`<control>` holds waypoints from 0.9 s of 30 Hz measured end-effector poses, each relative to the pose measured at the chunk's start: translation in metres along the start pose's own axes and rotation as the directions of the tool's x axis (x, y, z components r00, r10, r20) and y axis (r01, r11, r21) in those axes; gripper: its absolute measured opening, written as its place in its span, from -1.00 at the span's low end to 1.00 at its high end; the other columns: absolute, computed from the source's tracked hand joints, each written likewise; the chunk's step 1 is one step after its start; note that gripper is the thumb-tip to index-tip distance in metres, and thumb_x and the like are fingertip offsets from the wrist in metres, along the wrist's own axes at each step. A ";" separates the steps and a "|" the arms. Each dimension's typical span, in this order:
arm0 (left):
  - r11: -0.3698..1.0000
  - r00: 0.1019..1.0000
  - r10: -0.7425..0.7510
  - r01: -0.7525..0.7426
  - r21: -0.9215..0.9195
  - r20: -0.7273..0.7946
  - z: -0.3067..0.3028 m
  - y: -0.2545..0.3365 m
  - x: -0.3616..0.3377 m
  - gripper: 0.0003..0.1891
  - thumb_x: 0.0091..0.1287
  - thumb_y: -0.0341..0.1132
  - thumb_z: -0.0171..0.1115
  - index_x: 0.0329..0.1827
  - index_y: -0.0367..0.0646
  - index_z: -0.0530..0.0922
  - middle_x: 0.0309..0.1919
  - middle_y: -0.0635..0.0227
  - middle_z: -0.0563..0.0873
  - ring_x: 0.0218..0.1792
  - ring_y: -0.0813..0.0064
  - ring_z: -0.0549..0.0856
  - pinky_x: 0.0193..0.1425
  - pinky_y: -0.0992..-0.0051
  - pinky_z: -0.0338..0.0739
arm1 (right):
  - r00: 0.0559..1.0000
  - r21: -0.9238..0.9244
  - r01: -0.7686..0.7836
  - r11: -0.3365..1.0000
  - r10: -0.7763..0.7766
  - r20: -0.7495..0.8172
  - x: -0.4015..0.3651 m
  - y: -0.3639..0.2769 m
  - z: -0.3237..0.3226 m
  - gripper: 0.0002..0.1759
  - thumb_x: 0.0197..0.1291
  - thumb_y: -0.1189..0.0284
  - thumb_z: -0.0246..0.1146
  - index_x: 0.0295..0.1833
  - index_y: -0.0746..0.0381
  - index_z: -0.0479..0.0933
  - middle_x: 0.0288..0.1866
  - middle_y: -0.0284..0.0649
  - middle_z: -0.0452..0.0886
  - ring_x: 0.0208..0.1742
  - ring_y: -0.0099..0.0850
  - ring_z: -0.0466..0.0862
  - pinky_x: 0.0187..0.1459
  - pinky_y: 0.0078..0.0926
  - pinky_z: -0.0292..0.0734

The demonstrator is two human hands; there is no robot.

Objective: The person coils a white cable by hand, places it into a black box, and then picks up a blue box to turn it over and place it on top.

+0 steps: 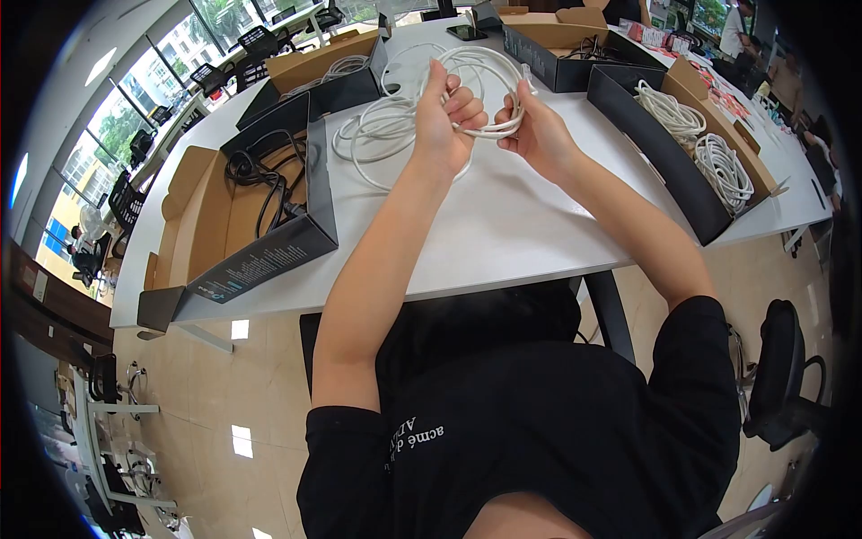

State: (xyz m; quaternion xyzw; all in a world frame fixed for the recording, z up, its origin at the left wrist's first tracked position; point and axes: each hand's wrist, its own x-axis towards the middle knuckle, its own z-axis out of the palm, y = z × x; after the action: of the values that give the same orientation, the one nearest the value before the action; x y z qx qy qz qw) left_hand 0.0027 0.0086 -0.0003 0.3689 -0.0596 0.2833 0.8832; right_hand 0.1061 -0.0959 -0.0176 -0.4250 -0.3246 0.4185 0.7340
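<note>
Your left hand (pixel 449 115) is curled around the white cable (pixel 494 132), and your right hand (pixel 541 135) pinches it just beside, apparently so the gathered loops stay together; looser turns lie beyond on the surface (pixel 503 234). The open near-right box (pixel 660 166) holds white coils (pixel 724 172), the near-left box (pixel 278 253) black cables (pixel 242 168), both placed presumably for easy reach.

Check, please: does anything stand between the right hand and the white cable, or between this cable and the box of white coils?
Nothing visible separates the right hand and cable: they touch. Toward the box, that hand and the box's black wall intervene.
</note>
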 end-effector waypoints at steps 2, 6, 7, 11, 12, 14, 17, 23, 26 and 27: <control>1.000 0.999 -0.014 0.014 0.016 0.030 0.001 0.007 -0.001 -0.58 0.28 0.12 -0.02 -0.53 0.00 0.23 -0.79 0.63 0.10 -0.75 0.73 0.08 -0.68 0.68 -0.04 | 0.999 0.012 -0.003 1.000 0.003 0.036 0.000 -0.001 0.001 -0.53 0.31 -0.04 -0.28 -0.32 0.10 0.32 -0.47 -0.38 0.45 -0.41 -0.54 0.47 -0.32 -0.58 0.35; 0.999 0.997 -0.033 0.030 0.041 0.066 0.007 0.012 -0.004 -0.55 0.27 0.15 -0.06 -0.61 0.02 0.21 -0.82 0.63 0.08 -0.78 0.73 0.05 -0.71 0.66 -0.08 | 1.000 -0.089 0.027 0.996 -0.028 -0.007 -0.001 -0.007 -0.004 -0.46 0.31 -0.04 -0.35 -0.24 0.13 0.37 -0.42 -0.33 0.52 -0.30 -0.49 0.55 -0.27 -0.57 0.37; 0.998 0.997 -0.029 0.025 0.052 0.066 0.009 0.012 -0.005 -0.53 0.26 0.16 -0.07 -0.63 0.02 0.21 -0.82 0.62 0.08 -0.78 0.73 0.04 -0.72 0.66 -0.09 | 1.000 -0.112 0.020 0.994 -0.022 -0.015 -0.002 -0.009 -0.003 -0.45 0.32 -0.03 -0.37 -0.22 0.15 0.38 -0.41 -0.31 0.53 -0.27 -0.48 0.56 -0.26 -0.56 0.37; 0.995 0.998 -0.018 0.011 0.101 0.061 0.006 0.011 -0.002 -0.53 0.26 0.15 -0.08 -0.65 0.01 0.21 -0.83 0.61 0.09 -0.77 0.70 0.07 -0.69 0.65 -0.03 | 0.996 -0.190 0.006 0.982 -0.022 -0.081 -0.001 -0.012 -0.003 -0.45 0.33 0.02 -0.39 -0.18 0.19 0.39 -0.35 -0.25 0.57 -0.26 -0.45 0.57 -0.21 -0.54 0.39; 0.995 0.999 -0.018 0.013 0.095 0.050 0.006 0.012 -0.001 -0.54 0.27 0.13 -0.07 -0.65 0.01 0.21 -0.82 0.60 0.09 -0.77 0.69 0.09 -0.68 0.64 -0.01 | 0.995 -0.165 0.025 0.986 -0.041 -0.095 0.001 -0.012 -0.004 -0.46 0.33 0.02 -0.35 -0.18 0.19 0.40 -0.35 -0.23 0.57 -0.26 -0.46 0.57 -0.22 -0.54 0.40; 0.996 0.999 0.012 -0.017 0.091 0.049 0.007 0.016 0.001 -0.56 0.27 0.09 -0.07 -0.64 -0.01 0.23 -0.82 0.60 0.11 -0.75 0.67 0.12 -0.65 0.63 0.04 | 0.990 -0.115 0.062 0.991 -0.076 -0.123 0.006 -0.012 -0.009 -0.49 0.33 0.03 -0.28 -0.18 0.20 0.42 -0.33 -0.21 0.58 -0.26 -0.47 0.58 -0.23 -0.55 0.44; 0.992 0.992 0.103 -0.108 0.070 0.078 0.002 0.033 0.004 -0.61 0.27 0.00 -0.06 -0.63 -0.04 0.26 -0.80 0.58 0.14 -0.71 0.66 0.17 -0.59 0.62 0.10 | 0.986 -0.063 0.125 0.990 -0.132 -0.107 0.008 -0.013 -0.011 -0.54 0.35 0.10 -0.25 -0.19 0.23 0.42 -0.31 -0.14 0.59 -0.27 -0.47 0.58 -0.22 -0.55 0.48; 0.989 0.984 0.146 -0.144 -0.028 0.105 -0.004 0.045 0.004 -0.69 0.25 -0.11 -0.07 -0.60 -0.08 0.28 -0.78 0.57 0.17 -0.69 0.65 0.19 -0.55 0.61 0.14 | 0.977 -0.005 0.146 0.989 -0.145 -0.156 0.009 -0.013 -0.009 -0.60 0.35 0.16 -0.19 -0.30 0.24 0.39 -0.35 -0.12 0.57 -0.37 -0.46 0.57 -0.34 -0.59 0.50; 0.981 0.982 0.175 -0.169 -0.095 0.066 -0.003 0.047 0.005 -0.67 0.24 -0.08 -0.07 -0.61 -0.07 0.27 -0.78 0.58 0.16 -0.69 0.66 0.17 -0.56 0.61 0.13 | 0.959 -0.043 0.133 0.990 -0.139 -0.247 0.017 -0.014 -0.021 -0.57 0.36 0.14 -0.26 -0.34 0.23 0.34 -0.42 -0.12 0.54 -0.42 -0.44 0.54 -0.36 -0.53 0.47; 0.975 0.981 0.191 -0.184 -0.128 0.042 -0.006 0.050 0.005 -0.65 0.24 -0.04 -0.07 -0.61 -0.06 0.26 -0.78 0.59 0.15 -0.70 0.66 0.16 -0.57 0.60 0.12 | 0.954 -0.037 0.137 0.990 -0.141 -0.265 0.019 -0.015 -0.024 -0.57 0.35 0.13 -0.23 -0.36 0.23 0.34 -0.45 -0.15 0.52 -0.44 -0.46 0.51 -0.38 -0.54 0.45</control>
State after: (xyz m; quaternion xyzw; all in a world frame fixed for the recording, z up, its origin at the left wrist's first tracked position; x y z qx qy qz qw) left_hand -0.0209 0.0430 0.0278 0.3139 -0.1351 0.3512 0.8717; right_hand 0.1395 -0.0916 -0.0125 -0.4603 -0.2558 0.3018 0.7947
